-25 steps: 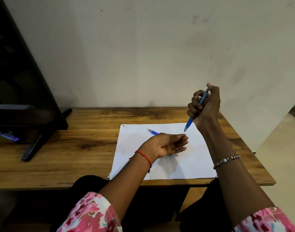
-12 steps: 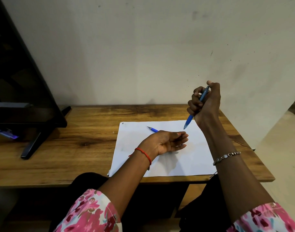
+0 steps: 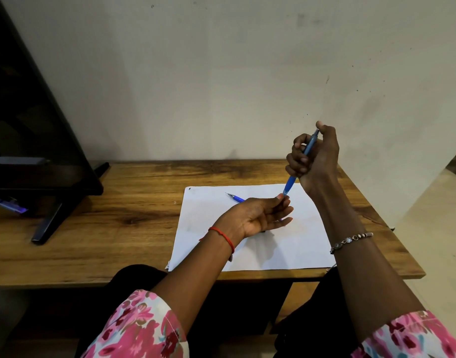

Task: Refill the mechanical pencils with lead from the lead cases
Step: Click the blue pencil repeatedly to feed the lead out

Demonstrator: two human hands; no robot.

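**Head view: judged step, feeding lead out at the nib**

My right hand (image 3: 316,161) grips the blue mechanical pencil (image 3: 290,183), thumb on its cap, nib down. My left hand (image 3: 257,215) is released, palm up, touching the nib. A second pencil (image 3: 236,198) lies on the paper sheet (image 3: 299,241). No lead cases in sight. The next move probably calls for gentle clicks, since lead snaps easily.

lying blue plastic mechanical pencil (image 3: 235,197): barrel was hidden behind left hand (image 3: 255,218) | held blue plastic mechanical pencil (image 3: 290,186): mid-barrel was covered by right hand (image 3: 316,161) fingers (image 3: 295,165); lead too small to tell | black flat monitor (image 3: 27,125): was cut off at left edge
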